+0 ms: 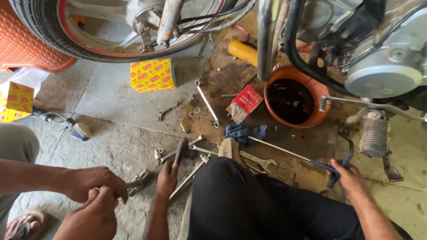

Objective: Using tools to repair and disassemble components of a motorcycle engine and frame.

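Note:
My left hand (167, 178) is closed around a dark-handled tool (180, 150) that points away from me, over several wrenches (195, 151) lying on the concrete floor. My right hand (349, 175) grips the blue handle end of a long thin metal rod tool (284, 152), which stretches left toward a blue rag (242, 132). A black bent lever (348, 153) of the motorcycle rises just beside that hand. My knee in black trousers (240, 195) lies between my two hands.
Another person's two hands (95, 191) at the lower left hold a small metal part (138, 180). An orange bowl of dark oil (291, 101) sits under the motorcycle engine (387, 66). A yellow box (152, 74), a red box (246, 101) and the front wheel (102, 42) lie beyond.

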